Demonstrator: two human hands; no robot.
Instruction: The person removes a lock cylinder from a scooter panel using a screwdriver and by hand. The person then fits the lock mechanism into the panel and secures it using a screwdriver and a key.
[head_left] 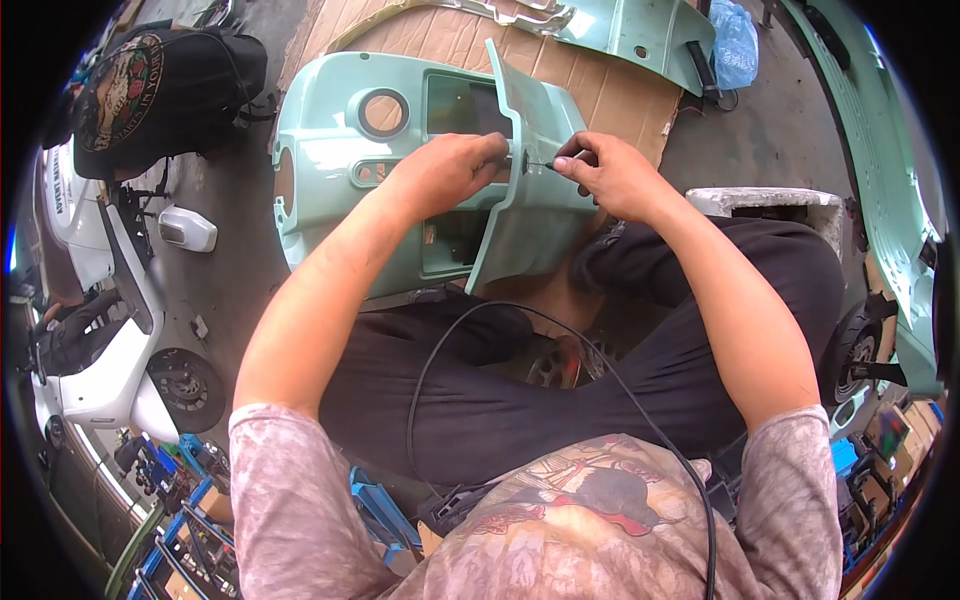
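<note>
A mint-green scooter body panel (325, 110), with a round hole and rectangular openings, lies in front of me. A raised flange (505, 105) crosses it. My left hand (455, 170) is closed on the near-left side of this flange, over the openings; what its fingers pinch is hidden. On the flange's other side my right hand (612, 175) pinches a thin dark rod (541, 164) between thumb and fingers. The rod's tip points left, right at a small dark slot in the flange.
Cardboard (440, 40) lies beneath the panel. Another green panel (630, 35) and a blue plastic bag (735, 45) lie behind. At left stand a white scooter (120, 350) and a black backpack (170, 90). A black cable (590, 350) loops across my lap.
</note>
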